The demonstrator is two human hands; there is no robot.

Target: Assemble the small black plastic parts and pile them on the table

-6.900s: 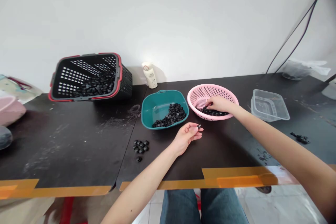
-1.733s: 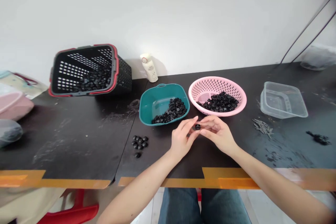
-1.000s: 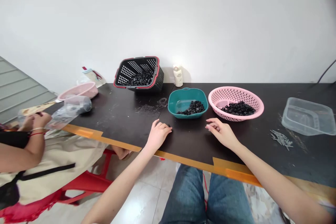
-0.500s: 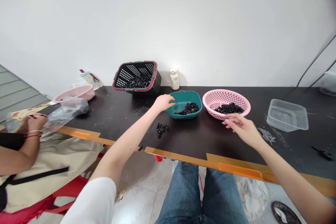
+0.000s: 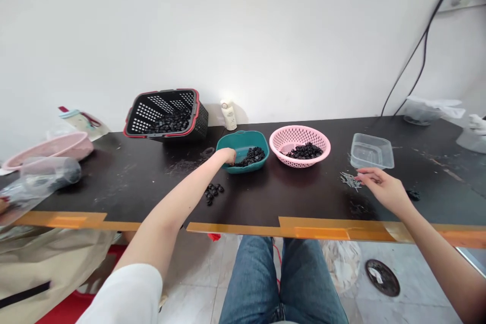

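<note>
My left hand [image 5: 227, 155] reaches into the teal bowl [image 5: 243, 140], fingers curled down among the small black round parts [image 5: 253, 154] in it. What the fingers hold, if anything, is hidden. My right hand [image 5: 380, 187] is out to the right, fingers pinched together at a small pile of thin grey pins [image 5: 350, 180] on the black table [image 5: 125, 187]. A pink perforated bowl [image 5: 299, 134] with more black parts stands between the two hands. A little cluster of black assembled pieces [image 5: 212, 193] lies near the table's front, under my left forearm.
A clear plastic tub [image 5: 371, 150] stands just beyond the pins. A black and red basket [image 5: 165, 113] of black parts lies tilted at the back left, with a white bottle [image 5: 229, 114] beside it. A pink basin [image 5: 49, 145] and a plastic bag [image 5: 38, 182] sit far left. Orange tape lines the table edge.
My left hand has gone down into the teal bowl. My right hand has moved right from the pink bowl to the pile of pins. The view has swung right; the neighbouring person has left the frame.
</note>
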